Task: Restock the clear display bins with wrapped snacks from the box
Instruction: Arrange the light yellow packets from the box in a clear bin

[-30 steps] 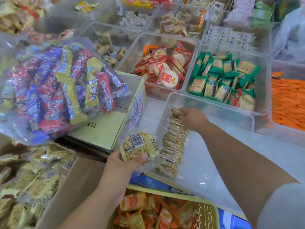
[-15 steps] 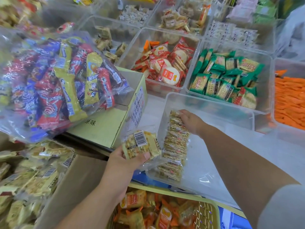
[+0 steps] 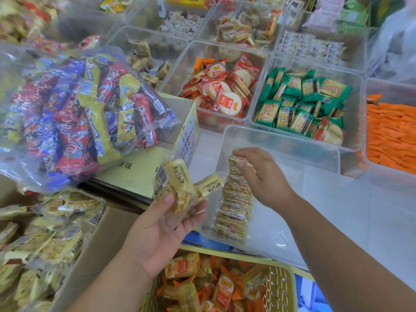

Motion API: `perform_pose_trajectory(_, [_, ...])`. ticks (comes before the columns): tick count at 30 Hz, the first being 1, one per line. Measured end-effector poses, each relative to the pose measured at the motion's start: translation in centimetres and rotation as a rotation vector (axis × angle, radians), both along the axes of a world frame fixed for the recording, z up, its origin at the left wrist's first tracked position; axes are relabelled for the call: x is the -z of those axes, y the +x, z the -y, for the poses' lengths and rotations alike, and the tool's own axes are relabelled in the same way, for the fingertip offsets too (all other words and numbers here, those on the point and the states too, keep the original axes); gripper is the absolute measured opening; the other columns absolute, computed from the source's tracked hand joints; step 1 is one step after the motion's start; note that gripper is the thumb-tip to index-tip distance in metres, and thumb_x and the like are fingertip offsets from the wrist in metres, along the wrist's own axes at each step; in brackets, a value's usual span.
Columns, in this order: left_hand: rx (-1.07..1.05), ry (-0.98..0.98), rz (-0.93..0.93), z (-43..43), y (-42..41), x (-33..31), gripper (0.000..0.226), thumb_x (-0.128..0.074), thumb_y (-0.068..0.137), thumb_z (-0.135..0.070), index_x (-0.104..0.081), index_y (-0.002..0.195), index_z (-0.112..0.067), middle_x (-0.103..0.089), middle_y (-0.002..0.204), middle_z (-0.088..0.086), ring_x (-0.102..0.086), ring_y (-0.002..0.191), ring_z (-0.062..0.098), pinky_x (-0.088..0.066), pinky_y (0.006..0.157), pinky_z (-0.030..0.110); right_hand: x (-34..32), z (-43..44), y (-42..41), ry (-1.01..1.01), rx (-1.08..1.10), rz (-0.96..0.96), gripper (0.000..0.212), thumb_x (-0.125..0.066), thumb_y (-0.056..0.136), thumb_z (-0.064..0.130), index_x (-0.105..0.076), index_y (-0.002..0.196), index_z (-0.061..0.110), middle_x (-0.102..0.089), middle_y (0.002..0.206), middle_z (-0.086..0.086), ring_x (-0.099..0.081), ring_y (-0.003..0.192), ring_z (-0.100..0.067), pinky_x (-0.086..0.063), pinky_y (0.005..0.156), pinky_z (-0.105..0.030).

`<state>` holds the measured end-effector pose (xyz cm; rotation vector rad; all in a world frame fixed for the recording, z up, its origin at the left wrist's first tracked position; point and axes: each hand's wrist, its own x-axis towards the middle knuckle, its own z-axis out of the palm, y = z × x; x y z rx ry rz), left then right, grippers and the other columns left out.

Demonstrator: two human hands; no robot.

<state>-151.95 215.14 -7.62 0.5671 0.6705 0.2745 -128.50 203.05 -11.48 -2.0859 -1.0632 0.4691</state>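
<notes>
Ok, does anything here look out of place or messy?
The big clear bag of mixed snacks lies tilted on the yellow-green carton, overhanging its left side. Nothing looks spilled or torn.

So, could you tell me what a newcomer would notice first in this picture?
A big clear bag of red, blue and yellow snacks fills the upper left. In the centre the left hand holds pale yellow packs, while the right hand hovers over a neat row of packs along the left wall of a nearly empty clear bin. Behind it sit bins of green packs and red packs.
</notes>
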Motion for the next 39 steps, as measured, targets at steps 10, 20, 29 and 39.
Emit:
perform_pose_trajectory(10, [0.208,-0.014,0.112,0.7,-0.6,-1.1,0.064,-0.094,0.071,-0.022,-0.068,0.129,-0.01,-0.049,0.152,0.024,-0.055,0.131,0.049,-0.048,0.099,0.065,-4.8,4.8,-6.7,0.318,-0.203,0.053,0.039,-0.079,0.07,0.0,-0.075,0.106,0.013,-0.066,0.125,-0.002,-0.062,0.119,-0.017,-0.053,0.094,-0.04])
perform_pose_trajectory(20, [0.102,0.016,-0.031,1.5,0.3,-0.7,0.059,-0.103,0.052,-0.022,-0.079,0.106,-0.018,-0.077,0.11,0.01,-0.076,0.099,0.032,-0.061,0.069,0.046,-3.0,6.9,-7.9,0.443,-0.082,0.401,0.033,-0.077,0.07,-0.009,-0.071,0.097,0.008,-0.069,0.102,-0.009,-0.063,0.098,-0.026,-0.05,0.087,-0.031])
perform_pose_trajectory(29, [0.186,0.101,-0.023,2.3,3.3,-1.3,0.026,-0.083,0.078,-0.013,-0.082,0.104,-0.017,-0.077,0.111,0.016,-0.071,0.109,0.042,-0.062,0.078,0.047,-2.4,6.9,-7.0,0.036,0.042,0.45,0.053,-0.079,0.064,0.017,-0.069,0.116,0.023,-0.07,0.092,0.006,-0.063,0.089,-0.025,-0.052,0.072,-0.037])
perform_pose_trajectory(39, [0.595,1.039,-0.559,-0.8,9.0,-0.5,0.037,-0.087,0.072,-0.011,-0.07,0.09,-0.039,-0.076,0.085,-0.016,-0.071,0.074,0.002,-0.05,0.056,0.011,0.2,2.9,4.7,0.097,0.391,0.049,0.023,-0.076,0.08,0.015,-0.075,0.103,0.02,-0.072,0.094,0.005,-0.067,0.072,-0.015,-0.041,0.062,-0.021])
